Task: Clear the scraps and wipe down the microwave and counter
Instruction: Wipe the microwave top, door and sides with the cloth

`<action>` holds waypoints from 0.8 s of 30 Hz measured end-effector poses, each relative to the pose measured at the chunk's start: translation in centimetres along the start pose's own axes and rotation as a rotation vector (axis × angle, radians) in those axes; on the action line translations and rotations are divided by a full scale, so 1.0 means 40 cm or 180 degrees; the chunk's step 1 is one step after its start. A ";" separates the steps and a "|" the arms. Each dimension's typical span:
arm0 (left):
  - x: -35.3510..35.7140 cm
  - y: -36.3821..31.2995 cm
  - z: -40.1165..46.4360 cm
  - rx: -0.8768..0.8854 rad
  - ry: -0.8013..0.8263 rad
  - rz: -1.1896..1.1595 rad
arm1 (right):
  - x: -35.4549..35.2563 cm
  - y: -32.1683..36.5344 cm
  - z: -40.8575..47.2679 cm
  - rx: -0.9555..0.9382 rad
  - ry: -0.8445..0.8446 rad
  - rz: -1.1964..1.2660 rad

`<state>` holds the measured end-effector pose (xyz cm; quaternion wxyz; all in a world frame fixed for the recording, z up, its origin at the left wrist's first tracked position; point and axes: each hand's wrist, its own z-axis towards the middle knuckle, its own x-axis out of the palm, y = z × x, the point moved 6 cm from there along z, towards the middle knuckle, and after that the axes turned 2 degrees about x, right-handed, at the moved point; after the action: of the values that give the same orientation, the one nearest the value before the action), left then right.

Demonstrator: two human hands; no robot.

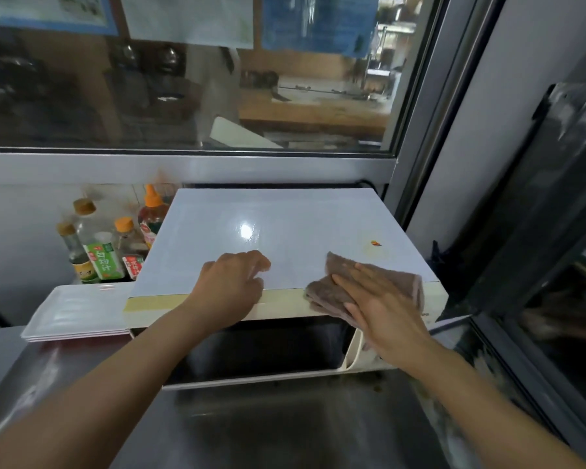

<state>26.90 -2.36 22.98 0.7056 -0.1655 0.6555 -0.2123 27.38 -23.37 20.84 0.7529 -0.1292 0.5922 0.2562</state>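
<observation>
Head view: right hand (383,309) presses a cloth (322,292) flat-fingered on the microwave (268,228); left hand (230,286) rests there, apparently loosely curled, empty.

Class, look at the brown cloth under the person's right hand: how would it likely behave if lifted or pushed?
The brown cloth drapes over the microwave edge, so it is probably floppy. Folded and thin, it looks light. Pushed by the flat right hand, it should slide across the glossy top.

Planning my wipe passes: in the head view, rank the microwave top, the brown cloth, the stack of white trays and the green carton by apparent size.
1. microwave top
2. stack of white trays
3. brown cloth, partly hidden under the right hand, so trays versus cloth is uncertain
4. green carton
</observation>
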 end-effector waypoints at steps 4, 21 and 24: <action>-0.028 -0.001 -0.015 0.0047 -0.0057 -0.0134 | 0.021 0.086 0.054 -0.0202 0.0079 0.0274; 0.003 0.009 0.010 -0.0310 0.0277 -0.0672 | 0.000 0.060 0.133 0.0848 0.0328 0.2403; -0.003 -0.001 0.008 -0.0305 0.0333 -0.1457 | -0.008 0.011 0.154 0.1090 0.0296 0.1868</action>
<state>27.20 -2.36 23.12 0.5955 -0.3319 0.6459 -0.3436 32.19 -20.01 22.82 0.6300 0.1635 0.6723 0.3526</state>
